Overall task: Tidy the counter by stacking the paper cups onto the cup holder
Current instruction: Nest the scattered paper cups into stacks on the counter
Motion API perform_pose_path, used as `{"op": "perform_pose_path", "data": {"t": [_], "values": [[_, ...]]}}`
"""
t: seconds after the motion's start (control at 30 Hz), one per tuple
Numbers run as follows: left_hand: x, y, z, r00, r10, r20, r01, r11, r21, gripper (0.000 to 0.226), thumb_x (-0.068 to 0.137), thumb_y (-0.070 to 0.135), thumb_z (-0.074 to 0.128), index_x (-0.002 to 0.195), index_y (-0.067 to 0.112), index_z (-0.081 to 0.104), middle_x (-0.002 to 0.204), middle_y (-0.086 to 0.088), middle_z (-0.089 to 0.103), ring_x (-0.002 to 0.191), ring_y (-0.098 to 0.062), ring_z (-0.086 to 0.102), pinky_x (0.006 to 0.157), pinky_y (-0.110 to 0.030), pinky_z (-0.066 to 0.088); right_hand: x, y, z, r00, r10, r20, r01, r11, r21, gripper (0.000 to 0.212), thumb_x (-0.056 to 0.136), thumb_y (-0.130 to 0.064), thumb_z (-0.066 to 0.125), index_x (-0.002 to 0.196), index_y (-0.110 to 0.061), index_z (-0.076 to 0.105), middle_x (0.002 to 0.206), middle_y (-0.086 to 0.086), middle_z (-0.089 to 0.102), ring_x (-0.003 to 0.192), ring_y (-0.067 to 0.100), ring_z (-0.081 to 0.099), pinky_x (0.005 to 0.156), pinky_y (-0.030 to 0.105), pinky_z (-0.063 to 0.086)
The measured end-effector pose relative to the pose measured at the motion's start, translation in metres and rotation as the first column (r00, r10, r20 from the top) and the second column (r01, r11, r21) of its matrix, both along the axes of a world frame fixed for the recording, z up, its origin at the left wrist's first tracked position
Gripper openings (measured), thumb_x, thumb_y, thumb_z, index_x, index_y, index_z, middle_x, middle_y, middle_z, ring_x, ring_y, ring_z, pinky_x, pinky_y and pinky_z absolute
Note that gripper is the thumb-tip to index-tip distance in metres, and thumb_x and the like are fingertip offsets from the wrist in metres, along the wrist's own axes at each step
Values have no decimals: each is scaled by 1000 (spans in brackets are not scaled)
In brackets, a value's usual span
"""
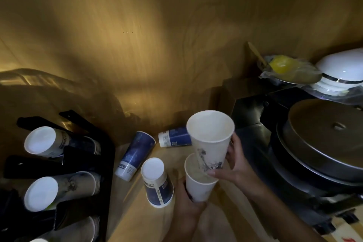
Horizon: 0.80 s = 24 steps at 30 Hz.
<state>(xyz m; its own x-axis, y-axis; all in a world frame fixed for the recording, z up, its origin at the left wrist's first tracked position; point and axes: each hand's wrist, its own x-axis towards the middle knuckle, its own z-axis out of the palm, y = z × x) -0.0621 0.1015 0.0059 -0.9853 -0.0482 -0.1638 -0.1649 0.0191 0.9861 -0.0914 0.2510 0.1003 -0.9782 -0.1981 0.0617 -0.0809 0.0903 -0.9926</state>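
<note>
I see the left hand point(188, 205) wrapped closed around a white cup point(196, 186), and the right hand point(235, 165) curled around a taller white cup point(211, 141) whose base sits inside the first. Both are above the counter's point(222, 222) near edge; the cup holder point(59, 165) stands at its left edge.

One head-worn view, ours alone.
We look forward and steeply down, close over the counter point(172, 220), the wall point(137, 35) ahead; wide angle bends the edges.
</note>
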Motion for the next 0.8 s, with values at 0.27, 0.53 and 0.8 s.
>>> {"op": "perform_pose_path", "data": {"t": [0.27, 0.53, 0.8], "values": [[0, -2, 13, 989, 28, -146, -49, 989, -136, 76, 51, 7, 85, 111, 27, 43, 116, 14, 52, 110, 6, 51, 95, -10, 38, 13, 6, -11, 995, 66, 79, -74, 992, 98, 116, 51, -34, 88, 134, -57, 10, 133, -23, 48, 126, 1, 42, 97, 22, 39], [-2, -6, 14, 999, 16, -49, -26, 976, -218, 54, 75, 2, 71, 119, 19, 44, 117, 6, 54, 108, -10, 56, 90, -15, 47, 17, -2, 17, 986, -39, -159, 74, 973, 221, 108, 53, -41, 83, 129, -63, 9, 129, -49, 24, 126, -15, 26, 96, 2, 31], [11, -9, 25, 1000, -17, -25, 14, 990, -140, 67, 59, 1, 81, 113, 13, 43, 110, -4, 57, 100, -16, 58, 83, -28, 50, 19, -3, 18, 955, 157, -250, 3, 842, 540, 46, 74, -52, 64, 117, -37, 55, 140, -15, 32, 128, 3, 30, 106, 21, 29]]}}
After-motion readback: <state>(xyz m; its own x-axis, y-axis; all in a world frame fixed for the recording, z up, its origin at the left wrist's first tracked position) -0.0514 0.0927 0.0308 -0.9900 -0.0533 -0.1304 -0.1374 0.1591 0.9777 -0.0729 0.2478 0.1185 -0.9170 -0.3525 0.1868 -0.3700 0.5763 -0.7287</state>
